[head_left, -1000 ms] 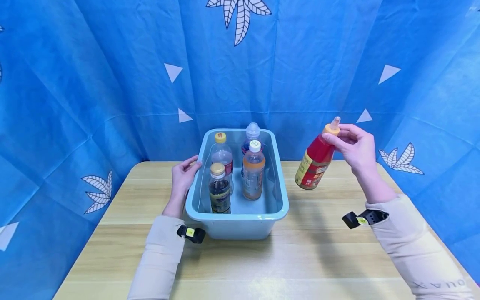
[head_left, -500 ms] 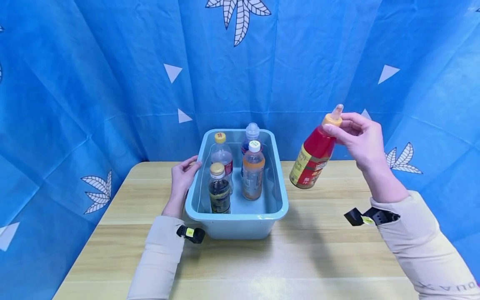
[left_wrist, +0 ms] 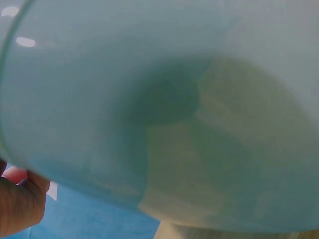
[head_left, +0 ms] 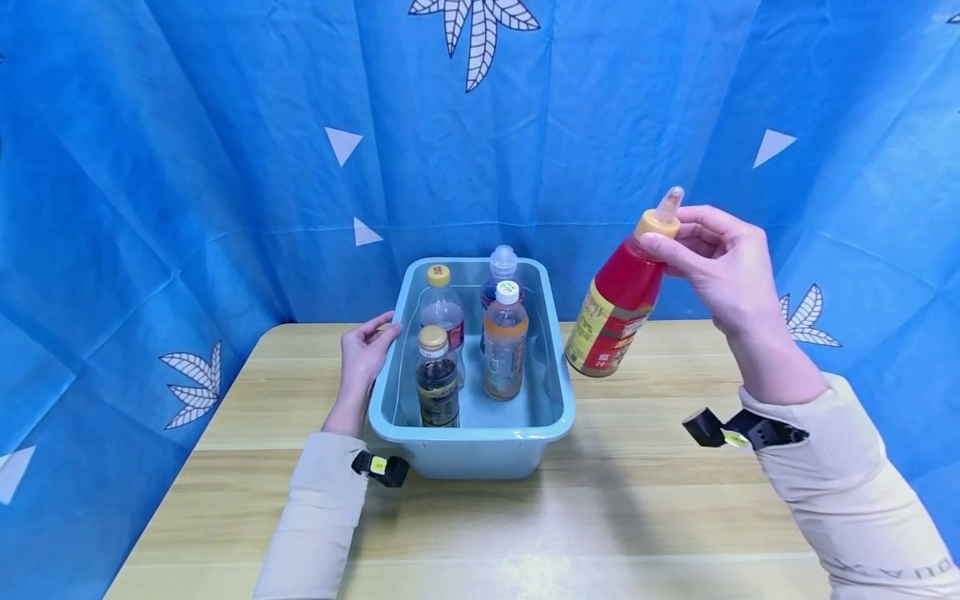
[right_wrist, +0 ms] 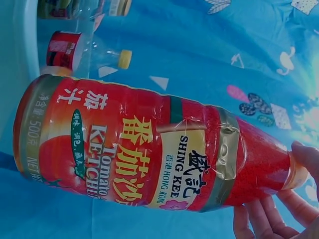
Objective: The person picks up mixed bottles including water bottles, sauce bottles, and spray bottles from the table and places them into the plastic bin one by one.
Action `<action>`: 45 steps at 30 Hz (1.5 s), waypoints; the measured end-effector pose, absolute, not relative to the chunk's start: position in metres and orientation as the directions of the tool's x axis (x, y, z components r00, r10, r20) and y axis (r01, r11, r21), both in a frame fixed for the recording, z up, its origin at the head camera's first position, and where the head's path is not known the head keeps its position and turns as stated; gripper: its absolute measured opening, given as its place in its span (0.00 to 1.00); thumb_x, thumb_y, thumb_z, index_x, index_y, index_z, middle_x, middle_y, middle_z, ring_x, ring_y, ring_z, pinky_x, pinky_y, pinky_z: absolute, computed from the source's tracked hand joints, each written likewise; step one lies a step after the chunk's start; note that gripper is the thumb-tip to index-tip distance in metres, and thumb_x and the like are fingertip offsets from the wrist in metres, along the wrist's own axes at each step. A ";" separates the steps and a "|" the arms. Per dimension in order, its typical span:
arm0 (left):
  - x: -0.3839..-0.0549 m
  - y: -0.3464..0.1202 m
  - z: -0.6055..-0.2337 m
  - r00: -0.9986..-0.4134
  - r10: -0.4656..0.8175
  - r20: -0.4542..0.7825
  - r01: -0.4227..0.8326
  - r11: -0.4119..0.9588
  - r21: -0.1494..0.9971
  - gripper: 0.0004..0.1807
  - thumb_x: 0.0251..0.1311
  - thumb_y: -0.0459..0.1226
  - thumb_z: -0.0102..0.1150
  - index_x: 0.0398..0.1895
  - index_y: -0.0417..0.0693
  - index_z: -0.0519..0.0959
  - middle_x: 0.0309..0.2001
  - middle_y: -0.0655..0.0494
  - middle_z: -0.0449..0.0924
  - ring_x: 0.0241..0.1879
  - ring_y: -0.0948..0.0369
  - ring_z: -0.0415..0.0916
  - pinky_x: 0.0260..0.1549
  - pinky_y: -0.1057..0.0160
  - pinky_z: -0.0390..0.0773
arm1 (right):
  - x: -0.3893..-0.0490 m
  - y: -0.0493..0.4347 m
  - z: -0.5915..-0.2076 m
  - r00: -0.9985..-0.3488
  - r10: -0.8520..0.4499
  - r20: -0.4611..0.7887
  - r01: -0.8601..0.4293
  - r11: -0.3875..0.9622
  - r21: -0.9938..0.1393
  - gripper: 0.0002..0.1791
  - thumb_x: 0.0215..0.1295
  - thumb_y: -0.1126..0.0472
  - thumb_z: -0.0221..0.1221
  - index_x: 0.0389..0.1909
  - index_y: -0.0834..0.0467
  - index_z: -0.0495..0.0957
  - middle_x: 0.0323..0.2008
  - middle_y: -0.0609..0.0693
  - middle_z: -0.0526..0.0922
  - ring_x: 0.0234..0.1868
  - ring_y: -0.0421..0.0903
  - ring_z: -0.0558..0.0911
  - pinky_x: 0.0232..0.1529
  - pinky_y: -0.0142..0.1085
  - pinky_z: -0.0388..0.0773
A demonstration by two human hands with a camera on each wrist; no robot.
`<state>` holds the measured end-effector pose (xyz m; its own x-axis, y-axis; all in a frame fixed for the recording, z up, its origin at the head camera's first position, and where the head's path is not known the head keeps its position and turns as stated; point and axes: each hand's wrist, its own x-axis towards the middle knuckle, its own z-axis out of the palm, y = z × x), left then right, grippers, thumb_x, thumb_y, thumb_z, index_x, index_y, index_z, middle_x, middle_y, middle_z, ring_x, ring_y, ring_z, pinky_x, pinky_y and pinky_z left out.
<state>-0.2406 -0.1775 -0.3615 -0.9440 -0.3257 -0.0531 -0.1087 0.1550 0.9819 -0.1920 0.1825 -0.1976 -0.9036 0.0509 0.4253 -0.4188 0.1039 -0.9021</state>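
Note:
A red ketchup bottle with a yellow collar and a clear nozzle hangs tilted in the air, its base beside the right rim of a light blue plastic bin. My right hand grips it at the neck; the Tomato Ketchup label faces the right wrist camera. At the bin's left rim, my left hand holds the edge between thumb and fingers. Inside the bin stand a dark bottle, a yellow-capped clear bottle, a white-capped bottle and a clear-capped bottle.
The bin stands on a light wooden table. Blue patterned cloth hangs behind and on both sides of the table. Bare wood shows to the left, right and front of the bin.
My right hand has lifted, and the ketchup bottle has shifted left toward the bin, tilting slightly more. The left hand and the bin stay where they were.

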 end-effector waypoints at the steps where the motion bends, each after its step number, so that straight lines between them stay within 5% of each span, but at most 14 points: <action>1: -0.240 -0.178 -0.361 -0.944 -0.324 -0.055 -0.110 0.156 0.982 0.21 0.58 0.42 0.53 0.54 0.46 0.73 0.47 0.45 0.75 0.44 0.53 0.74 0.45 0.58 0.73 | -0.191 0.181 -0.197 -0.903 0.046 0.426 -0.421 0.099 -0.902 0.14 0.49 0.64 0.64 0.39 0.59 0.80 0.31 0.49 0.81 0.31 0.41 0.80 0.31 0.26 0.76; 23: -0.241 -0.178 -0.362 -0.947 -0.317 -0.059 -0.113 0.157 0.981 0.21 0.58 0.42 0.53 0.55 0.47 0.72 0.48 0.46 0.74 0.45 0.53 0.73 0.46 0.58 0.72 | -0.191 0.144 -0.196 -0.885 -0.067 0.461 -0.466 0.073 -0.882 0.12 0.52 0.63 0.62 0.40 0.58 0.79 0.33 0.49 0.80 0.33 0.44 0.79 0.33 0.29 0.77; 45: -0.241 -0.178 -0.362 -0.944 -0.324 -0.052 -0.110 0.163 0.980 0.21 0.58 0.42 0.54 0.54 0.47 0.73 0.48 0.46 0.74 0.45 0.53 0.73 0.47 0.58 0.72 | -0.200 0.118 -0.225 -0.898 -0.127 0.421 -0.439 0.231 -0.868 0.17 0.53 0.57 0.62 0.43 0.59 0.77 0.34 0.51 0.79 0.36 0.48 0.76 0.35 0.35 0.75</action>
<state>-0.2408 -0.1784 -0.3622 -0.9445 -0.3245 -0.0519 -0.1100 0.1633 0.9804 -0.2001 0.1176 -0.2253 -0.8983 -0.1268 0.4207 -0.4392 0.2315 -0.8681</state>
